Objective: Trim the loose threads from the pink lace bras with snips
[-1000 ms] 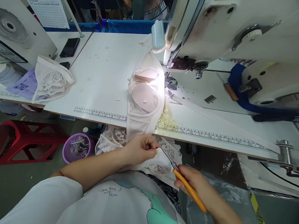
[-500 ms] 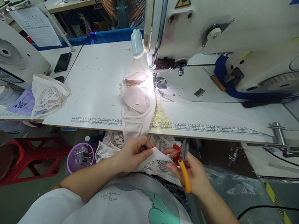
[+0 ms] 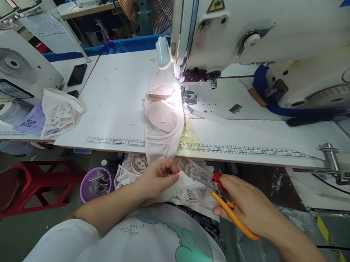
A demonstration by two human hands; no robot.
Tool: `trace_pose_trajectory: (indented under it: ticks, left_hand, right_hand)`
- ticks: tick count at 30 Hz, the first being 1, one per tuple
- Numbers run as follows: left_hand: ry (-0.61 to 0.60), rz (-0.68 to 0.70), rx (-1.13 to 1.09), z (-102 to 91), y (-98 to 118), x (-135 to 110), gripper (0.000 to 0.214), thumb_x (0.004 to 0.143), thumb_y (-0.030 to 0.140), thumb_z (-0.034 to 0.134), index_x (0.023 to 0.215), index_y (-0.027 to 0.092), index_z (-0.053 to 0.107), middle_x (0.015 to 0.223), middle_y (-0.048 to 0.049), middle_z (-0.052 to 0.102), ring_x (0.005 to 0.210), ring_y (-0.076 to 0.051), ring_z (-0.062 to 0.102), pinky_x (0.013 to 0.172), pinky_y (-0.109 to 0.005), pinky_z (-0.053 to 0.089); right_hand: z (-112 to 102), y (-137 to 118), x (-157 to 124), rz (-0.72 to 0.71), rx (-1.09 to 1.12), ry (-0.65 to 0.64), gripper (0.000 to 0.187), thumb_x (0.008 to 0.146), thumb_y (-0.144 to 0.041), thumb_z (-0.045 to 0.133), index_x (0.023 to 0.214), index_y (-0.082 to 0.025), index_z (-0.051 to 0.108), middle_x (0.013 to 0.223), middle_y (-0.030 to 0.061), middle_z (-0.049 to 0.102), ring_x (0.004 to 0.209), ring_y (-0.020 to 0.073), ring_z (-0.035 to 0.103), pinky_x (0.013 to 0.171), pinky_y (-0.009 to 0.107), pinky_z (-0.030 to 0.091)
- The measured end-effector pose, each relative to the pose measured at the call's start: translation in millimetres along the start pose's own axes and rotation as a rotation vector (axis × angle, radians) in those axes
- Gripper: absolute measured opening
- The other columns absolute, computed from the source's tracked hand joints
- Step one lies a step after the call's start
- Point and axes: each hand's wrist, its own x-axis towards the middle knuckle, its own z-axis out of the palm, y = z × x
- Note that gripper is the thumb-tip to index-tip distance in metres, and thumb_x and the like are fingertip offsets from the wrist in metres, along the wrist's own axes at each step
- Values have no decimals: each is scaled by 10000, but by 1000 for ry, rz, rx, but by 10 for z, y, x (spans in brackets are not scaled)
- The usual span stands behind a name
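Observation:
My left hand is closed, pinching the edge of a white lace bra piece over my lap. In my right hand is a pair of scissors with an orange handle and a red-wrapped part. Their blades point left and reach the edge of the white fabric; whether they touch it I cannot tell. A white bra with a pale pink cup lies under the lit sewing machine, its lower end hanging over the table edge towards my left hand.
A printed ruler runs along the table's front edge. To the left lie another lace piece, a phone and a thread cone. Below are a purple bin and a red stool. A brown-handled tool rests by the machine.
My right hand has moved right and turned the scissors, so the blades now point left at the fabric instead of up. My left hand keeps its pinch.

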Motion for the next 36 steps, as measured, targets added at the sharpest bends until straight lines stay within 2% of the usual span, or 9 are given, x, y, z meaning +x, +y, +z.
trace_pose_trajectory:
  ticks: [4, 7, 15, 24, 36]
  left_hand:
    - [-22, 50, -3, 13, -3, 7, 257, 684, 297, 692, 633, 163, 480, 791, -53, 642, 765, -160, 566, 722, -292, 407]
    - [5, 58, 19, 12, 3, 9, 257, 678, 299, 697, 631, 160, 485, 829, -58, 646, 762, -154, 562, 729, -293, 410]
    - [55, 49, 57, 7, 19, 21, 249, 668, 297, 696, 628, 157, 494, 824, -55, 631, 751, -148, 553, 725, -290, 414]
    - [46, 38, 19, 18, 16, 22, 219, 659, 262, 690, 633, 154, 502, 793, -39, 614, 722, -135, 536, 713, -284, 406]
    - [39, 16, -16, 31, 9, 18, 267, 637, 310, 721, 627, 161, 499, 772, -30, 607, 722, -136, 534, 706, -279, 397]
  right_hand:
    - [-17, -33, -11, 63, -43, -118, 368, 760, -554, 558, 816, -196, 490, 801, 84, 592, 735, 251, 568, 612, 339, 454]
    - [40, -47, 4, 82, -26, -144, 362, 765, -552, 548, 810, -197, 497, 815, 88, 607, 745, 253, 578, 626, 344, 454]
    - [115, -73, 10, 88, -25, -101, 359, 733, -527, 605, 697, -227, 412, 692, 31, 570, 621, 214, 554, 549, 301, 411]
    - [130, -86, -1, 96, -28, -101, 359, 772, -558, 546, 729, -217, 441, 700, 49, 578, 626, 223, 560, 539, 307, 419]
    - [227, -28, -21, 11, 3, 30, 427, 820, -609, 429, 622, -232, 401, 544, 20, 541, 482, 173, 512, 465, 275, 387]
